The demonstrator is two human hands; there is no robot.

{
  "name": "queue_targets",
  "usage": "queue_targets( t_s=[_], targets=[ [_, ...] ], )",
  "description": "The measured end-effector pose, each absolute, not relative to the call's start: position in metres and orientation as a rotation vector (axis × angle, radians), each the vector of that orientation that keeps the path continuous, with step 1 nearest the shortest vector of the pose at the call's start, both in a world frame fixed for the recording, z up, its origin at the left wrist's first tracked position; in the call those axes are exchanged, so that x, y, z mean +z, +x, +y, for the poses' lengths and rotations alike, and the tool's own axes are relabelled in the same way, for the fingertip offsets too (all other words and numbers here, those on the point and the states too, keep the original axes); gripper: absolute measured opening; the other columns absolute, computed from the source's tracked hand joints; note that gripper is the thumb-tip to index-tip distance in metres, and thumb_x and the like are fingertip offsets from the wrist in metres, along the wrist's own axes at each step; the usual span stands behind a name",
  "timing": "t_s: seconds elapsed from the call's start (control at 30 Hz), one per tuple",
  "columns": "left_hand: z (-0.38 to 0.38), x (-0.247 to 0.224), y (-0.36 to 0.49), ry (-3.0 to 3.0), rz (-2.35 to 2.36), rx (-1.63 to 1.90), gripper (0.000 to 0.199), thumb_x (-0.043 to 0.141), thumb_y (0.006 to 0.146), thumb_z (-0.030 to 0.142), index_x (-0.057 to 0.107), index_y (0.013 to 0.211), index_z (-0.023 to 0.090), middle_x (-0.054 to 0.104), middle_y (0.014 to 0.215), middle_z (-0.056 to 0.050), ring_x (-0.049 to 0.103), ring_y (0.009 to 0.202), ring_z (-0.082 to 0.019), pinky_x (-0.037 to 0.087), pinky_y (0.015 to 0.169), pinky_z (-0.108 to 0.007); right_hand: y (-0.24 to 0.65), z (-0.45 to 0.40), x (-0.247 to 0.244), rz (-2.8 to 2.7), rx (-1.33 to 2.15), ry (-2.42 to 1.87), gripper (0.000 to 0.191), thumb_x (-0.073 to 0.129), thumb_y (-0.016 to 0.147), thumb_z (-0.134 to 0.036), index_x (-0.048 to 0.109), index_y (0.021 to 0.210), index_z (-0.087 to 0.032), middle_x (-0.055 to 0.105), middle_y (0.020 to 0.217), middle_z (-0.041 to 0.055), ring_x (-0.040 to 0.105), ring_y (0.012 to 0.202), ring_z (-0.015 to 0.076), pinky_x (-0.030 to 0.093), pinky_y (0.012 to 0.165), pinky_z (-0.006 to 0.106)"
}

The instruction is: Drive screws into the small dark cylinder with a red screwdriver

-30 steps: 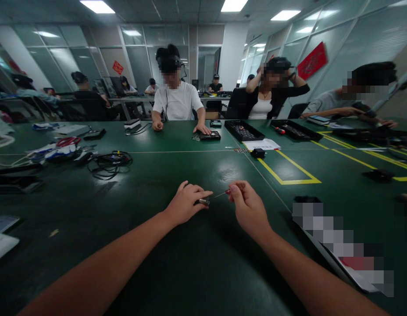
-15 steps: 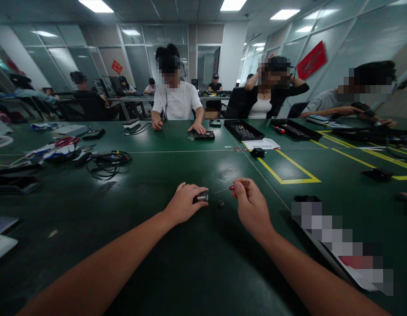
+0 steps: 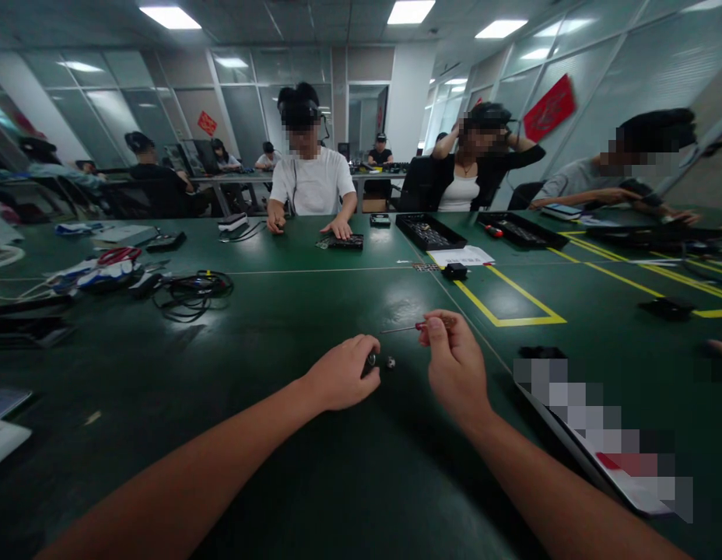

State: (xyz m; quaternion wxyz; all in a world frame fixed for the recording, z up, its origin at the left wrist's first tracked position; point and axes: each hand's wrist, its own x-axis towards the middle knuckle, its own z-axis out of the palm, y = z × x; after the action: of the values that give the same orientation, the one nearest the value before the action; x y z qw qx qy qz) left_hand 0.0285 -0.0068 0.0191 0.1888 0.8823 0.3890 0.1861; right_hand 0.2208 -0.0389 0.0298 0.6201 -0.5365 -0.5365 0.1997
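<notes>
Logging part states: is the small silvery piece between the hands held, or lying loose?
Loose: the small silvery piece lies on the green table, apart from the left hand and right hand.

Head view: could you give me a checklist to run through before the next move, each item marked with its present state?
1. Screwdriver gripped: ok, in the right hand.
2. Screwdriver tip clear of the left hand: ok, a gap shows.
3. Round piece held: ok, between the left thumb and fingers.
4. Small part secured: not ok, loose on the green table between the hands.
5. Inside of the round piece: cannot tell, too small and shadowed.
</notes>
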Motion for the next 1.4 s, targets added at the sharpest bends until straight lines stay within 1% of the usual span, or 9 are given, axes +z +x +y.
queue_targets(
  t_s=[0.13,0.33,0.6,0.7,0.83,0.97,1.1,1.23,1.4],
  targets=[
    [-0.003,0.021,0.045,2.552,1.054,0.368,0.021,0.061,0.093,0.03,0.063,0.109,0.018,0.068,0.103,-0.008,0.066,0.094,-0.026,0.052,0.083,-0.038,0.222,-0.038,0.029,-1.222,0.459,-1.226,0.025,0.049,0.101,-0.045,0.061,0.1,-0.023,0.062,0.08,0.0006,0.06,0.076,0.0195,0.046,0.074,0.036],
    [0.005,0.021,0.063,2.642,1.127,0.214,0.034,0.056,0.095,0.031,0.068,0.125,0.023,0.066,0.113,-0.011,0.069,0.093,-0.029,0.054,0.075,-0.038,0.223,-0.039,0.029,-1.237,0.449,-1.223,0.024,0.048,0.102,-0.044,0.061,0.102,-0.024,0.063,0.082,0.0011,0.061,0.077,0.02,0.046,0.074,0.035],
    [0.02,0.032,0.056,2.584,1.1,0.122,0.021,0.066,0.09,0.032,0.075,0.105,0.021,0.072,0.101,-0.01,0.068,0.092,-0.028,0.051,0.076,-0.035,0.223,-0.039,0.03,-1.239,0.46,-1.226,0.024,0.048,0.102,-0.044,0.061,0.102,-0.024,0.063,0.081,0.001,0.061,0.077,0.02,0.046,0.074,0.036],
    [0.026,0.036,0.039,2.396,1.111,0.21,0.022,0.069,0.088,0.039,0.075,0.098,0.021,0.074,0.096,-0.007,0.068,0.088,-0.024,0.05,0.074,-0.033,0.223,-0.04,0.03,-1.247,0.454,-1.236,0.024,0.048,0.102,-0.045,0.061,0.103,-0.024,0.063,0.081,0.0007,0.061,0.077,0.0199,0.046,0.075,0.036],
    [0.034,0.038,0.004,1.968,1.083,0.342,0.03,0.069,0.087,0.044,0.074,0.103,0.018,0.072,0.094,-0.006,0.064,0.071,-0.017,0.048,0.066,-0.029,0.223,-0.041,0.03,-1.263,0.464,-1.238,0.024,0.048,0.102,-0.045,0.061,0.103,-0.024,0.062,0.08,0.0006,0.061,0.078,0.02,0.046,0.075,0.036],
    [0.038,0.039,-0.04,1.657,1.219,0.554,0.039,0.07,0.084,0.049,0.074,0.105,0.017,0.067,0.084,-0.005,0.055,0.064,-0.014,0.038,0.054,-0.024,0.222,-0.041,0.029,-1.27,0.497,-1.233,0.025,0.049,0.101,-0.046,0.061,0.103,-0.024,0.063,0.08,0.001,0.062,0.078,0.0207,0.046,0.075,0.036],
    [0.039,0.043,-0.089,1.327,1.254,0.905,0.036,0.075,0.083,0.044,0.071,0.103,0.014,0.061,0.086,-0.004,0.051,0.063,-0.011,0.035,0.051,-0.021,0.22,-0.041,0.028,-1.276,0.51,-1.235,0.026,0.05,0.1,-0.047,0.062,0.102,-0.024,0.064,0.079,0.0015,0.063,0.077,0.0212,0.047,0.072,0.035],
    [0.037,0.055,-0.137,1.018,1.295,1.217,0.026,0.06,0.098,0.04,0.065,0.098,0.014,0.052,0.076,0.002,0.046,0.06,-0.008,0.037,0.054,-0.019,0.219,-0.041,0.027,-1.282,0.535,-1.23,0.026,0.05,0.1,-0.046,0.062,0.102,-0.024,0.066,0.081,0.0021,0.063,0.078,0.0212,0.047,0.072,0.035],
    [0.029,0.075,-0.193,0.695,1.514,1.452,0.032,0.042,0.107,0.036,0.06,0.091,0.015,0.054,0.066,0.005,0.046,0.058,-0.006,0.037,0.059,-0.019,0.218,-0.043,0.027,-1.291,0.559,-1.226,0.025,0.05,0.1,-0.046,0.062,0.103,-0.024,0.067,0.085,0.0024,0.063,0.08,0.0204,0.047,0.073,0.035]
  ],
)
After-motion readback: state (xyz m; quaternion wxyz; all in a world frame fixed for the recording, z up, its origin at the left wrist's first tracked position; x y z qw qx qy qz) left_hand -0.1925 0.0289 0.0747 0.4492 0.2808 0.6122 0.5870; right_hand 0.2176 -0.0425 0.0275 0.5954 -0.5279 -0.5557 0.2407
